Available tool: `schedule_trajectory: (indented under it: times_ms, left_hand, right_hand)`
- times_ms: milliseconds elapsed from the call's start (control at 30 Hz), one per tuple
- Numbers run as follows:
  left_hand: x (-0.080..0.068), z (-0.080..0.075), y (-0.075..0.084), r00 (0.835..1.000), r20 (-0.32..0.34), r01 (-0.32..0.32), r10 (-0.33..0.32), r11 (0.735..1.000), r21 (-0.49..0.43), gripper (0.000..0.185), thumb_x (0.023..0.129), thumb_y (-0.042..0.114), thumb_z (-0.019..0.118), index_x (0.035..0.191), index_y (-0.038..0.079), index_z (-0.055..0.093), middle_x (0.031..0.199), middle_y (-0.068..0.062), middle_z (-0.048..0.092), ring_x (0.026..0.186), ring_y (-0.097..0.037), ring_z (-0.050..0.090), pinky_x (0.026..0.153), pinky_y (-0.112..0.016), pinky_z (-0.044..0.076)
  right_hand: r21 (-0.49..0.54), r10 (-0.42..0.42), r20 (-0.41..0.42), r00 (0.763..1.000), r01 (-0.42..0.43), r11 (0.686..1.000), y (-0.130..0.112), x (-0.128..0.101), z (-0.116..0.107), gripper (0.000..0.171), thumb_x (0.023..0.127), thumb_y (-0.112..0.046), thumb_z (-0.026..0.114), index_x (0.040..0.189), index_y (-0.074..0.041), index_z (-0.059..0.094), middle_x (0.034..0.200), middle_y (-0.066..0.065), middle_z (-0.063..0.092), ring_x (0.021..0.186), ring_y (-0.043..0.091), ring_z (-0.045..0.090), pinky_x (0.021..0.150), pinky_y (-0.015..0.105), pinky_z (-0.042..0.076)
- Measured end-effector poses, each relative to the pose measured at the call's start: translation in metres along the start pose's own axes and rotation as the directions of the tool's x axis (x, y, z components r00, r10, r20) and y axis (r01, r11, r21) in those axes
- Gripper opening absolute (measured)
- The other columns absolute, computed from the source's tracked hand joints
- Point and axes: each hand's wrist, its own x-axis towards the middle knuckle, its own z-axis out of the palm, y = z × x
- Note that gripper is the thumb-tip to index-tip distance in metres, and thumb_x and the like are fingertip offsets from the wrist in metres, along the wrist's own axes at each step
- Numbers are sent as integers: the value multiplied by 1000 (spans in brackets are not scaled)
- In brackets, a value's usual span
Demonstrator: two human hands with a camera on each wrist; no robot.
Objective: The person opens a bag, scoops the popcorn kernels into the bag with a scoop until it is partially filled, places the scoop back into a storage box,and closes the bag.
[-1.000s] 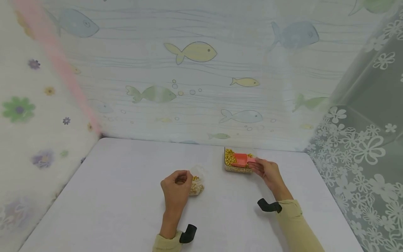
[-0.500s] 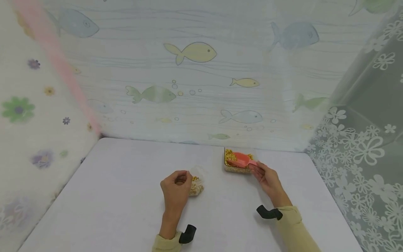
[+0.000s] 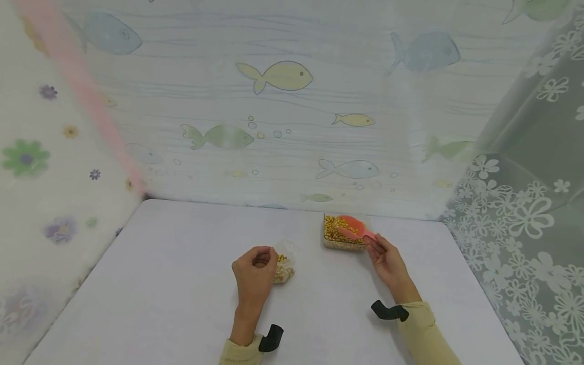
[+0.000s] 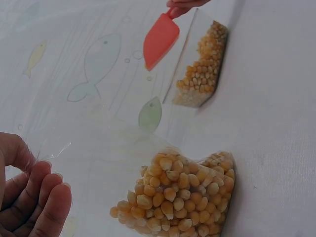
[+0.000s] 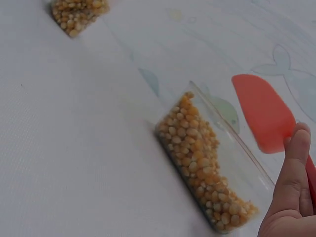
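Observation:
A clear plastic bag partly filled with corn kernels sits on the white table. My left hand pinches the bag's open top edge. A clear rectangular box of corn kernels stands near the table's back edge. My right hand holds the handle of an orange-red plastic scoop, which is raised over the box. The bag also shows at the top left of the right wrist view, and the box in the left wrist view.
Curtains printed with fish and flowers close in the table at the back and both sides. Black wrist mounts sit on both sleeves.
My right hand has drawn back slightly toward me and lifted the scoop out of the kernels, its blade now tilted up over the box. The left hand and bag have stayed put.

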Motion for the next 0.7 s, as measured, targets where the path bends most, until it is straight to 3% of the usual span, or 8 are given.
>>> schedule_trajectory:
  times_ms: [433, 700]
  left_hand:
    - [1, 1, 0, 1000, -5, -11, 11, 1000, -7, 5, 84, -7, 73, 81, -4, 75, 64, -7, 68, 55, -12, 63, 53, -19, 53]
    - [0, 2, -5, 1000, -8, -21, 21, 1000, -10, 6, 84, -7, 74, 80, -3, 76, 64, -6, 69, 55, -11, 63, 53, -18, 53]
  right_hand:
    - [89, -102, 151, 983, 90, 992, 2, -3, -1, 39, 110, -17, 42, 91, -3, 74, 87, 10, 78, 80, 13, 76, 73, 19, 58]
    - [47, -102, 175, 979, 95, 994, 6, -12, 7, 40, 111, -18, 41, 90, -6, 73, 90, 9, 79, 76, 11, 74, 71, 17, 58]
